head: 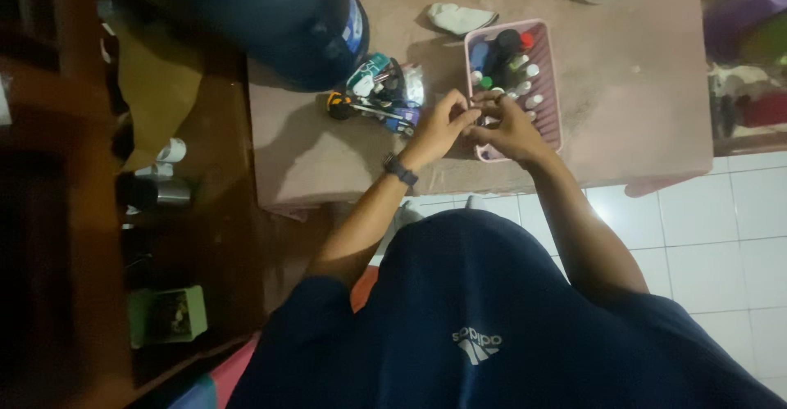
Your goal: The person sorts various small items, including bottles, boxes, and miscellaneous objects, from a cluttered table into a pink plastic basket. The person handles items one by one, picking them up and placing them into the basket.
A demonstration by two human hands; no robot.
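Both forearms extend forward, bare, converging at the hands. Left hand (434,130) bears a dark wrist strap; its fingers (457,106) curl inward. Right hand (512,130) meets it, fingertips touching, pinched together. Anything held between them cannot be made out.

Pink plastic basket (551,89), matt rough tabletop (639,89), glossy white floor tiles (721,245)

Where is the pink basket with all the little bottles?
In the head view, the pink basket sits on the table, right of the big dark water jug, under both hands.
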